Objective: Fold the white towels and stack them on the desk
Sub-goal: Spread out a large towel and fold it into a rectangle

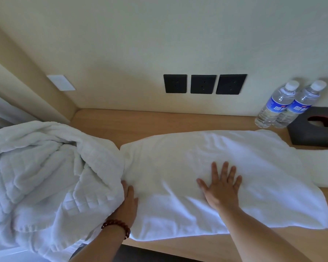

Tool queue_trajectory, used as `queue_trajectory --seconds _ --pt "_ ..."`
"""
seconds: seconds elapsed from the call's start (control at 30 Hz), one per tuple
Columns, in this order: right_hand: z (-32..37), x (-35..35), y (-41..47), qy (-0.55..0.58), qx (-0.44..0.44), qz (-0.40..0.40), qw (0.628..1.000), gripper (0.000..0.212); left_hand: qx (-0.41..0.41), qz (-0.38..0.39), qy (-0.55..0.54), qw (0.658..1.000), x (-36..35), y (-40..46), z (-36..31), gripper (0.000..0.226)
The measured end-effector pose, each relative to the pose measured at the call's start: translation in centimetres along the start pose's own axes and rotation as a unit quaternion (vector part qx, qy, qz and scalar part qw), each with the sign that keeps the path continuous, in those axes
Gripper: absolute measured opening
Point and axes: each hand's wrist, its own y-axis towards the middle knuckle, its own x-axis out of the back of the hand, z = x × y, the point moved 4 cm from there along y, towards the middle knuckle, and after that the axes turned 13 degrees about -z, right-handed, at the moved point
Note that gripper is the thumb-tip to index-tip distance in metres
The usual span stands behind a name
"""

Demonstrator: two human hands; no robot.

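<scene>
- My right hand (221,188): palm down, fingers straight and spread, thumb out to the left, forearm bare and reaching in from lower right.
- My left hand (128,202): extended forward, palm side down; fingertips hidden, grip not determinable.
- Left wrist: beaded bracelet (117,226) worn.

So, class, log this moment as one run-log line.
right hand: flat on spread towel | left hand: at towel's left edge, fingers hidden | crumpled towel pile: left, unfolded | stage: smoothing
</scene>
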Motion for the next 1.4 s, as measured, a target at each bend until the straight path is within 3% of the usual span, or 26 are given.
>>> queue_trajectory --seconds 0.1,0.2,0.27,0.4,0.6,0.77,0.87,0.97,1.07,1.23,1.4 --pt "-0.2 -0.2 0.0 -0.005 0.003 -0.025 1.0 0.09 0.073 -0.105 -0.132 0.983 0.7 0.3 0.9 0.081" --pt "-0.2 -0.5 -0.1 -0.006 0.004 -0.043 0.999 0.09 0.097 -0.061 -0.116 0.987 -1.3 -1.0 -0.5 0.09" --pt "0.0 -0.6 -0.2 -0.007 0.004 -0.047 0.999 0.089 0.09 -0.03 -0.105 0.99 -2.3 -2.6 -1.2 0.089" --pt "-0.2 -0.9 0.0 -0.014 0.01 -0.043 0.999 0.089 0.088 -0.047 -0.15 0.984 -3.7 -4.2 -0.4 0.082" --pt "0.9 -1.5 -1.6 -0.006 0.056 -0.049 0.997 0.087 0.115 -0.168 -0.163 0.965 -5.4 -9.4 0.2 0.078" --pt "2.7 -2.0 -3.8 0.002 0.111 -0.053 0.992 0.088 0.133 -0.132 -0.197 0.962 -5.8 -10.9 0.4 0.074" --pt "3.9 -2.6 -5.8 0.015 0.146 -0.06 0.987 0.087 0.059 -0.217 -0.222 0.949 -4.5 -10.3 -1.1 0.058" --pt "4.4 -2.9 -7.5 0.02 0.174 -0.068 0.982 0.086 -0.032 -0.24 -0.279 0.929 -1.2 -9.6 -4.0 0.044" --pt "3.7 -2.8 -7.5 0.023 0.188 -0.065 0.98 0.086 0.003 -0.208 -0.293 0.933 1.6 -6.6 -5.7 0.053" --pt "1.8 -2.3 -7.9 0.035 0.189 -0.072 0.979 0.079 0.03 -0.14 -0.218 0.965 1.0 -2.4 -6.2 0.064" --pt "-0.6 1.2 -9.5 0.101 0.219 -0.173 0.955 0.066 0.061 -0.096 -0.225 0.968 -1.6 -2.3 -6.9 0.076"
